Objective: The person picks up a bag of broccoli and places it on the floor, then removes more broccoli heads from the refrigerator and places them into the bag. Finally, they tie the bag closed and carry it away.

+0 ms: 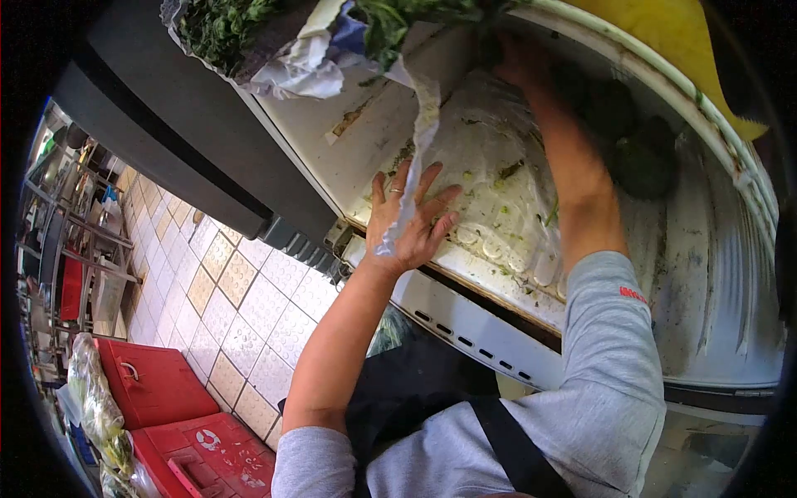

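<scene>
My left hand [407,216] rests on the white floor of a refrigerator cabinet [490,195], its fingers spread. A torn strip of white wrapping [422,137] hangs down across the back of this hand. My right arm stretches deep inside, and my right hand [519,60] is at the back in shadow; its fingers are hidden, so I cannot make out whether it holds anything. Beside my right forearm lie dark green rounded things [646,162] that look like avocados. Leafy scraps and dirt dot the cabinet floor around my left hand.
Above, leafy greens [228,33] in torn wrapping [303,66] overhang the opening. A dark grey door [166,100] stands swung out at left. Red lidded bins [203,452] and bagged vegetables [91,382] sit on the tiled floor [241,274]. Metal shelving [79,224] is further left.
</scene>
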`<state>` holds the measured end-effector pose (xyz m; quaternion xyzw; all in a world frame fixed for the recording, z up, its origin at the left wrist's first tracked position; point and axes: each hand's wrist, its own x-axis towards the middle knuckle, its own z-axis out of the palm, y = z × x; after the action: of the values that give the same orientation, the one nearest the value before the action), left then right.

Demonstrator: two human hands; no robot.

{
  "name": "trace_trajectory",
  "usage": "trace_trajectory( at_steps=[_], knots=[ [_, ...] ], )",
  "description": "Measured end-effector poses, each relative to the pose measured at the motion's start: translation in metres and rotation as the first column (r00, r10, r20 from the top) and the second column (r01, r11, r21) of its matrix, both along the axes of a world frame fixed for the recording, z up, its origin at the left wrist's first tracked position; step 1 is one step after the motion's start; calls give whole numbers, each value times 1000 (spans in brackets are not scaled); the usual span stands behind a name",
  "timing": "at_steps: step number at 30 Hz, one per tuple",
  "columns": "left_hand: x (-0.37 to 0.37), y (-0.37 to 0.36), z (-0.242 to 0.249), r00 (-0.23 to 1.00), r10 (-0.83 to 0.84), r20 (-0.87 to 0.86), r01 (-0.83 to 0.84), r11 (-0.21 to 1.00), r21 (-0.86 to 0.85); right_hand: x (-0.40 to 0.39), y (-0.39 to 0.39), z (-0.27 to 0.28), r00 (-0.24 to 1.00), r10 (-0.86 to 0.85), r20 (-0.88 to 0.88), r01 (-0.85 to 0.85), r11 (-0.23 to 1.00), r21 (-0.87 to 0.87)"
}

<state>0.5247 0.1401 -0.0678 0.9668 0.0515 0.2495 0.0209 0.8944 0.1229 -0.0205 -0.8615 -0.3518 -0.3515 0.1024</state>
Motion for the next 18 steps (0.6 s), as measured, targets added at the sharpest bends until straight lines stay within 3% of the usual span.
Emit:
trace_trajectory(
  at_steps=[2, 4, 5, 7, 9, 10, 11, 14, 16, 18],
  knots=[
    [2, 0, -5, 988, 108, -114, -113, 993, -39, -29, -8, 19, 987, 159, 3, -159, 987, 28],
    [3, -2, -6, 991, 92, -95, -98, 993, -61, -86, -24, 45, 954, 297, -46, -297, 955, 22],
    [4, -3, -7, 989, 135, -64, -139, 988, -64, -89, -18, 39, 965, 254, -71, -257, 966, -37],
    [5, -4, -11, 983, 185, -9, -185, 981, -59, -132, -20, 31, 930, 254, -264, -261, 965, 9],
    [8, -6, -14, 984, 180, 17, -178, 982, -69, -145, -15, 13, 941, 285, -185, -279, 959, 56],
    [8, -6, -14, 980, 194, 42, -190, 978, -80, -148, -14, 8, 939, 328, -103, -318, 943, 99],
    [7, -4, -14, 983, 182, 31, -179, 980, -85, -134, -23, 15, 888, 396, -233, -393, 917, 60],
    [8, -3, -15, 983, 178, 39, -174, 982, -74, -70, -39, 30, 790, 475, -389, -474, 874, 104],
    [8, -3, -15, 981, 190, 31, -188, 980, -72, -70, -68, 52, 949, 180, -257, -228, 958, -172],
    [6, -4, -15, 979, 204, 24, -201, 977, -72, -5, -79, 16, 997, 11, 81, 13, 954, -300]
  ],
)
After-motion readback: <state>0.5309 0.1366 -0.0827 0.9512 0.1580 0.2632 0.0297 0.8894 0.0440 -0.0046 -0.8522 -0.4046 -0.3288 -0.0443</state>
